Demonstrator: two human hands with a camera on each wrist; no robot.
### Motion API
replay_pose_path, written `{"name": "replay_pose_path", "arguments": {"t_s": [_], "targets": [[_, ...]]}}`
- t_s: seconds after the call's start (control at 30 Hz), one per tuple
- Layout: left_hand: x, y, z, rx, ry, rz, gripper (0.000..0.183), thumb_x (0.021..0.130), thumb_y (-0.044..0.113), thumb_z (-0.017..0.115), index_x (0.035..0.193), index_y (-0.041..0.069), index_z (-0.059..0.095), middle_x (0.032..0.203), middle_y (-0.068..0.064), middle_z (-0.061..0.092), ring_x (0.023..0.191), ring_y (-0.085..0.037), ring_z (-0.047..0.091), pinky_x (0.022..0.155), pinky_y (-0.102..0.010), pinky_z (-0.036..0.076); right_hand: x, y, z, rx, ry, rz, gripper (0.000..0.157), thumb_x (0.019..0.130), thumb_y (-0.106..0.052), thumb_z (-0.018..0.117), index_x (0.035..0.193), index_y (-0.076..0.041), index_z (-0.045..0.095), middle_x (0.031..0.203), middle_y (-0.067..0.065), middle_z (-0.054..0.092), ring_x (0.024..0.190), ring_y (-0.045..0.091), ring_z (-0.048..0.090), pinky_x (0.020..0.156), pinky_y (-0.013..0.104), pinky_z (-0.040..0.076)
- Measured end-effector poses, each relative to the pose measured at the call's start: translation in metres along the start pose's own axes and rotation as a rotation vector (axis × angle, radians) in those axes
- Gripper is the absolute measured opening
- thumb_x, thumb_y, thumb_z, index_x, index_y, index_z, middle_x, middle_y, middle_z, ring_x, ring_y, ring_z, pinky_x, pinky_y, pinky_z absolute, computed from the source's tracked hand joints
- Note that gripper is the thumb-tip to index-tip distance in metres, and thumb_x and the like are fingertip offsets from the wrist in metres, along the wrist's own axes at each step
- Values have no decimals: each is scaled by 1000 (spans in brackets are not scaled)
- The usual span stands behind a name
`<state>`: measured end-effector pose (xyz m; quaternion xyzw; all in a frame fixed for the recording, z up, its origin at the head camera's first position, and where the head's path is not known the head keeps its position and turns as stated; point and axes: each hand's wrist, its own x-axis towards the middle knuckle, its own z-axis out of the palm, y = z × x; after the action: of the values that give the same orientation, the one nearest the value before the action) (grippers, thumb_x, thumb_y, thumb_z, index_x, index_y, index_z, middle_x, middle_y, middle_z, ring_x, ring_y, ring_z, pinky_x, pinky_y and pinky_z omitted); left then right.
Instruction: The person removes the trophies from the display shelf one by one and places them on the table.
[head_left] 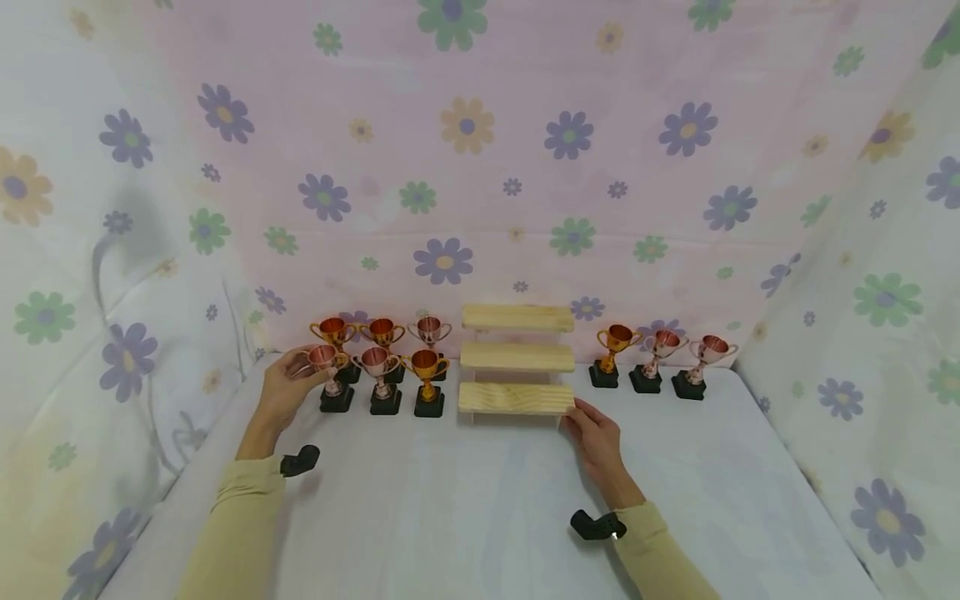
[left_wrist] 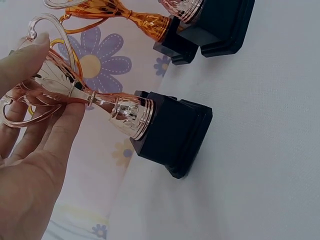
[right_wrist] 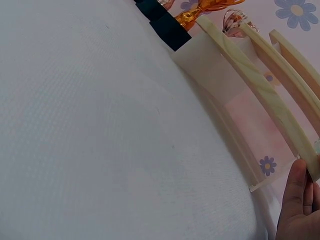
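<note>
At the front left of the table, my left hand (head_left: 285, 388) grips a rose-gold trophy cup (left_wrist: 65, 82) by its bowl, thumb on one side and fingers on the other. The trophy's black square base (left_wrist: 172, 132) points down toward the white cloth. My right hand (head_left: 596, 435) holds the right end of the lowest step of a three-tier wooden stand (head_left: 517, 398). In the right wrist view the thumb (right_wrist: 296, 180) lies against the end of that plank, and the other fingers are partly hidden behind it.
Beside the held trophy stand another rose-gold trophy (head_left: 378, 371) and a gold trophy (head_left: 426, 372), with a back row of trophies (head_left: 383, 332) behind. Right of the stand are one gold trophy (head_left: 618, 346) and two rose-gold trophies (head_left: 663, 354). Flowered cloth (head_left: 517, 167) hangs behind.
</note>
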<state>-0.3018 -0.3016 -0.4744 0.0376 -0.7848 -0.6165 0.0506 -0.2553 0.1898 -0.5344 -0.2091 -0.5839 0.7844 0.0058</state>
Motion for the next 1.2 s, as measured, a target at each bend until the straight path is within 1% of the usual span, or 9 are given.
{"name": "replay_pose_path", "arguments": {"t_s": [0.2,0.4,0.47,0.57,0.67,0.8,0.97,1.07,1.2], "targets": [[2,-3,0,27,17,-22,69,93,22,77,149,3,42,126,2,54,106,1,54,83,-7,51,-1,-1,0,-9,-3,6,45,103,-8,57,146,2,49,147,18,51,111,15,63,98,24,55],[6,-14,2,-42,33,-22,72,91,26,79,150,6,41,128,5,54,113,-2,53,88,-7,50,0,-2,-1,-5,0,3,45,103,-8,57,146,3,49,147,19,52,108,13,64,95,22,56],[5,-16,3,-58,31,-33,77,92,26,78,153,5,37,135,0,53,116,-3,52,91,-8,50,1,-2,-1,-3,4,6,45,103,-8,57,146,3,49,147,19,52,107,12,64,94,22,56],[4,-15,4,-56,12,-53,85,92,29,77,157,2,30,149,-12,44,124,-8,48,96,-9,48,0,-2,0,0,11,1,45,103,-7,57,145,3,50,147,20,52,106,11,65,92,20,57],[3,-16,4,-55,1,-51,86,93,29,77,158,2,28,155,-17,39,127,-10,48,98,-10,48,1,-1,1,9,10,-7,45,102,-7,58,145,5,50,147,22,52,105,10,65,91,20,57],[2,-18,3,-46,2,-57,84,93,28,76,158,4,29,158,-18,37,133,-14,47,105,-15,47,1,0,2,17,-1,-8,44,102,-7,58,144,5,50,146,22,52,104,10,66,91,20,57],[1,-19,4,-35,5,-74,86,93,29,76,159,5,27,161,-18,34,144,-27,39,111,-22,44,2,2,2,16,6,-11,44,103,-7,57,144,4,51,146,21,53,104,10,66,91,20,58],[0,-19,5,-47,-4,-69,90,92,27,78,160,4,23,163,-19,31,148,-32,35,111,-21,44,3,3,2,22,17,-18,45,102,-7,59,144,6,51,146,23,52,102,9,66,90,20,58],[-4,-19,6,-64,-6,-62,94,91,26,78,162,8,19,164,-20,28,149,-33,33,111,-21,42,2,2,2,27,23,-13,46,101,-6,59,144,7,49,147,24,51,107,12,65,92,20,57]]}}
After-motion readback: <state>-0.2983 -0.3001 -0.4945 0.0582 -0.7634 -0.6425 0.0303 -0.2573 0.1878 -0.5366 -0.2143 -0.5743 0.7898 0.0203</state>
